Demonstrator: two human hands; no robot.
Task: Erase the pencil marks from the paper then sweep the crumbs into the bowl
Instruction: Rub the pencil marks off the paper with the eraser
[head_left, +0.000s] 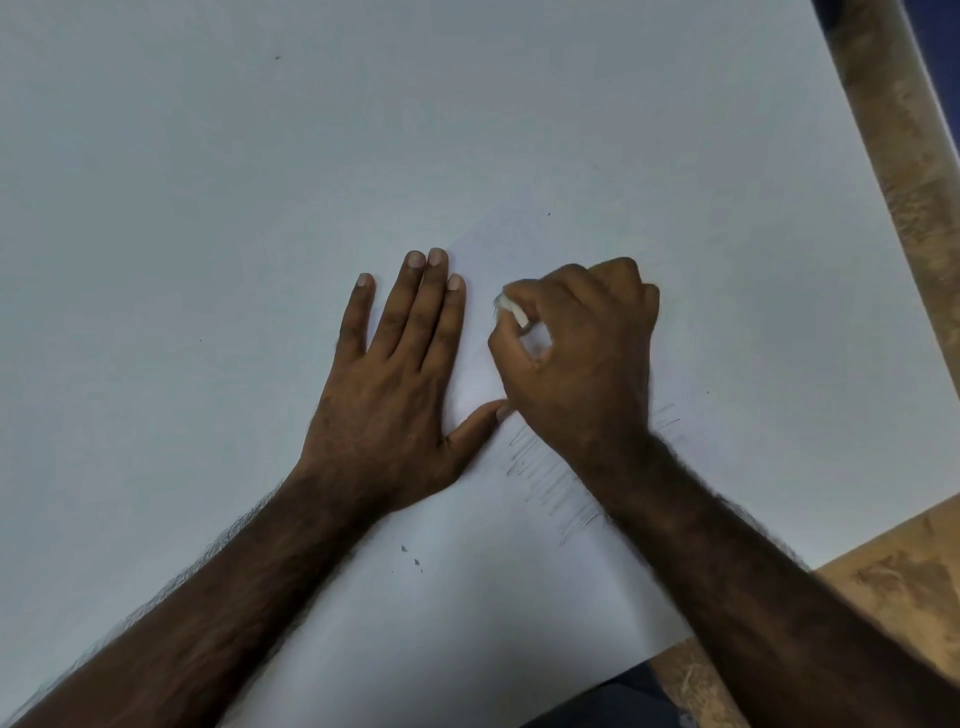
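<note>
Nearest the camera, two bare forearms cross the white sheet; a couple of dark crumbs (410, 556) sit on the paper (467, 613) btwn them. Just past that, pencil marks (550, 483) — a band of slanted strokes — run out from under the right wrist, so erasing looks only partly done. Left hand (395, 395) lies flat, fingers apart and straight, thumb out toward the right hand, pinning the sheet. Right hand (576, 358) is bunched up, thumb and forefinger clamped on a small white eraser (511, 309), its tip blurred and pointing away, down at the sheet or just above it. Beyond the hands, the paper edge fades into the pale table (260, 130); wood floor off to the right. No bowl in view.

Risks, as I read it: a hard rub w/ the left hand slipping could crease or tear the sheet — and the right forearm, lying over the strokes, could smear graphite or push crumbs off the edge.
</note>
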